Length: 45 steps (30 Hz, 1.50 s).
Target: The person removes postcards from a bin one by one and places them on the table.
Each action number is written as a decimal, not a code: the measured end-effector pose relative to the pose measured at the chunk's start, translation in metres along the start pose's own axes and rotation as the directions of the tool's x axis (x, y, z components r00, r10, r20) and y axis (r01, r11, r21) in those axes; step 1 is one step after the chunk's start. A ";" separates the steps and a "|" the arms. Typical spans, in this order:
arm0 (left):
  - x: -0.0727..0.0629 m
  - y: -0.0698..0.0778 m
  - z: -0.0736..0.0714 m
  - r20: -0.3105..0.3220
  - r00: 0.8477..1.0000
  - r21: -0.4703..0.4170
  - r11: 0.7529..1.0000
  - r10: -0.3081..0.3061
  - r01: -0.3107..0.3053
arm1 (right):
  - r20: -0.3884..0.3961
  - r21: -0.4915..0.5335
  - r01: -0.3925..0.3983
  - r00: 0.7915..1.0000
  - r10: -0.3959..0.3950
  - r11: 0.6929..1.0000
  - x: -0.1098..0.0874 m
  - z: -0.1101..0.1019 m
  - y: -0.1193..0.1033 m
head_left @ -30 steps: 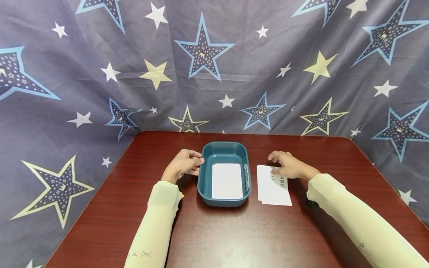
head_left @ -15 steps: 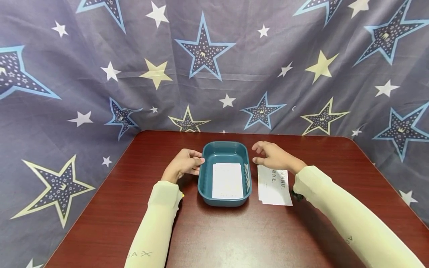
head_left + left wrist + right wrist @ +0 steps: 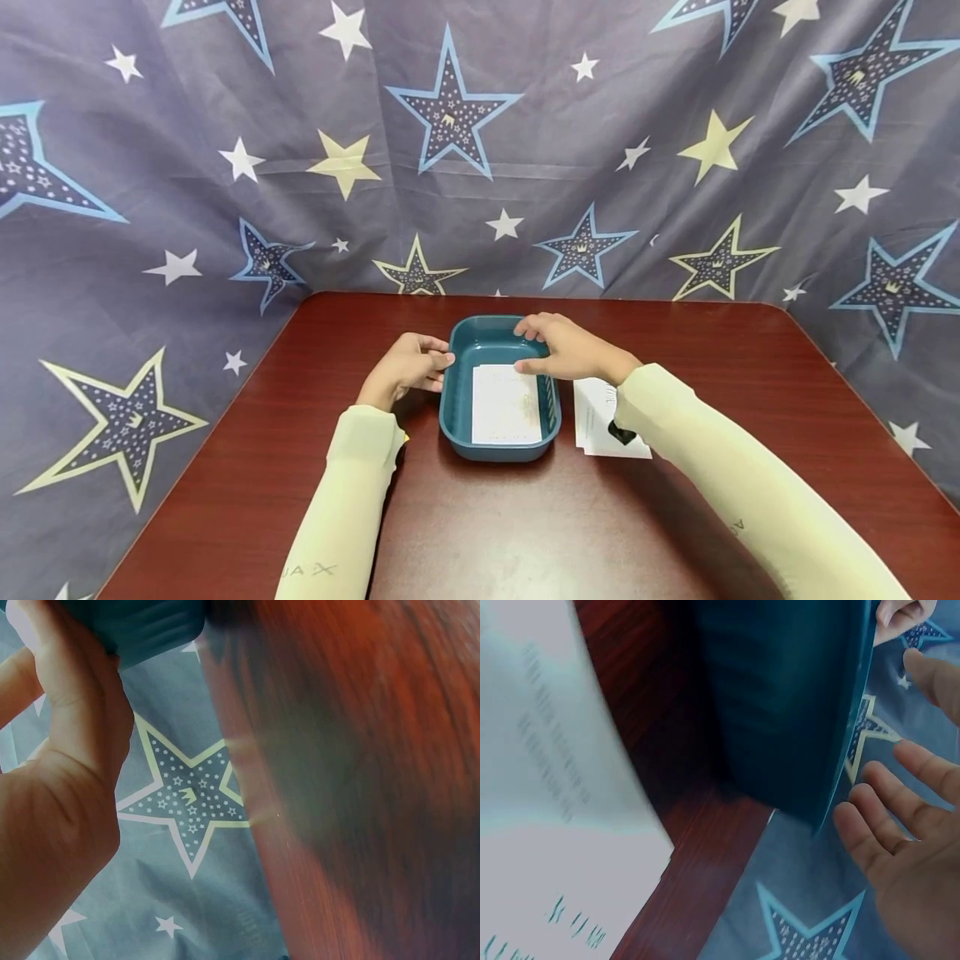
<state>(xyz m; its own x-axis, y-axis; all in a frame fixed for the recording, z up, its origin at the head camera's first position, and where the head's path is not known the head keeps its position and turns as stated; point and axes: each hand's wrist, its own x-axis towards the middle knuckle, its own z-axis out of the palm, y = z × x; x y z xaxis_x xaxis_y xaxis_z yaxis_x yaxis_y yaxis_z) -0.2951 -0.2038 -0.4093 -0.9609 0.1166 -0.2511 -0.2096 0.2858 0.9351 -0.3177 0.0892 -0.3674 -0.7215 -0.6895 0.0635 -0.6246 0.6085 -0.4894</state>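
Note:
A teal rectangular tray (image 3: 501, 452) stands on the table with a white paper stack (image 3: 506, 410) lying in it. My left hand (image 3: 406, 367) holds the tray's left rim, its thumb at the edge; in the left wrist view its fingertips are partly cut off beside the tray wall. Above the far right part of the tray is my right hand (image 3: 572, 347), fingers spread and gently bent, with nothing between them. To the tray's right, printed white sheets (image 3: 596, 421) lie under my right forearm, which hides part of them; dark print shows on these sheets (image 3: 547, 750) in the right wrist view.
The dark red wooden table (image 3: 480, 525) extends around the tray. A grey-blue curtain (image 3: 480, 183) with printed stars hangs behind the table and along both sides.
My right hand has moved left and slightly away from me, from over the printed sheets to above the tray. The left hand and the tray have stayed in place.

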 end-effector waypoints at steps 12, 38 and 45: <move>0.001 0.000 0.000 -0.007 1.000 -0.001 1.000 -0.011 0.011 | 0.199 -0.035 -0.018 0.980 0.025 0.999 0.019 0.018 -0.021; -0.002 0.000 -0.001 -0.001 1.000 -0.006 1.000 -0.001 0.001 | 0.346 -0.387 -0.018 0.924 0.164 0.922 0.029 0.051 -0.031; -0.002 0.001 -0.001 0.005 1.000 -0.004 1.000 -0.002 0.002 | 0.329 -0.377 -0.051 0.926 0.185 0.925 0.027 0.052 -0.030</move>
<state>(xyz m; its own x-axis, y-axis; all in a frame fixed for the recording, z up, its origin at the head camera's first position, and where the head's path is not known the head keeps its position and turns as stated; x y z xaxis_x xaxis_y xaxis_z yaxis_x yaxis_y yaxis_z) -0.2939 -0.2046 -0.4078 -0.9595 0.1213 -0.2542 -0.2122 0.2824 0.9355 -0.3034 0.0318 -0.3962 -0.6856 -0.6548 -0.3179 -0.6532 0.7462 -0.1284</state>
